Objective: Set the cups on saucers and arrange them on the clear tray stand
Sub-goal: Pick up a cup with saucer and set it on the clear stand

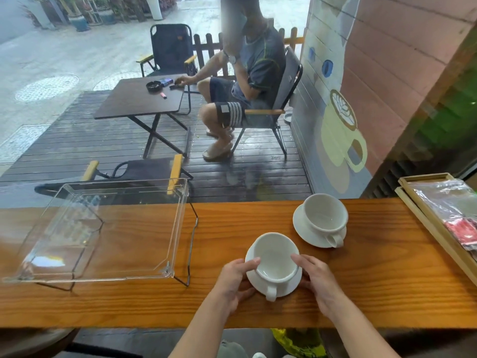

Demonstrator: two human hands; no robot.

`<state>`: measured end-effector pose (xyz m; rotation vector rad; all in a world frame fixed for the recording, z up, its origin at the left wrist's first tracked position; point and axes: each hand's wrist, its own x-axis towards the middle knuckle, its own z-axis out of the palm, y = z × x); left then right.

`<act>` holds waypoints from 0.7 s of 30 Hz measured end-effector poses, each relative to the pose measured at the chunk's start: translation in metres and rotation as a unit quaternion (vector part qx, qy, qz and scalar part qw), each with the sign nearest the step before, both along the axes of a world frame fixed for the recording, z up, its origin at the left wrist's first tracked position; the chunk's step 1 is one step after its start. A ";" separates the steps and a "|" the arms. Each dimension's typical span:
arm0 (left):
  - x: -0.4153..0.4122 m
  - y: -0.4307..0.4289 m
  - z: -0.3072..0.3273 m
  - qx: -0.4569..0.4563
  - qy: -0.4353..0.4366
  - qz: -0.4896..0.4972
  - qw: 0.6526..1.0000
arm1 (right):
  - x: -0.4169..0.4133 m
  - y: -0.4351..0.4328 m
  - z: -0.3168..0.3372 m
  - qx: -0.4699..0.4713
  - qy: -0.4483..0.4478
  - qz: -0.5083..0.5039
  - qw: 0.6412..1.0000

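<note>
**Both grips cradling the near cup and saucer**

Your left hand [233, 276] and right hand [318, 276] flank the near saucer [290, 286] on opposite sides. Each grip is partly curled, fingers and thumb pressing the rim of the saucer; the left thumb and the right thumb rest against the wall of the near cup [275, 257]. This white cup sits upright and empty on its saucer, its handle turned toward you. Whether the saucer is lifted off the desk [374, 280] or resting on it cannot be told.

Behind and to the right stands the far cup [324, 215], likewise white, empty and upright, seated on the far saucer [303, 231], handle pointing toward you and to the right. The two sets are near each other but apart.

To your left, the clear tray [103, 228] rests on a thin black wire stand [192, 244], raised above the wooden desk. Nothing lies on it. It stands well apart from both cup sets.

At the right end of the desk lies a shallow wooden tray [426, 218] holding clear plastic packets [449, 200], some with red contents.

Beyond the window glass, a person [247, 81] sits in a folding chair [286, 99] on a dark plank deck, one hand reaching to a dark folding table [139, 99] that carries small items.
</note>
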<state>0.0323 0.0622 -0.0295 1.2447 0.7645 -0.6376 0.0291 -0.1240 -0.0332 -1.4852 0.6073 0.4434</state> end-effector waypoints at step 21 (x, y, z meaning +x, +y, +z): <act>-0.013 0.073 0.103 -0.052 -0.100 -0.024 0.993 | -0.005 0.072 0.099 0.041 -0.107 -0.030 0.993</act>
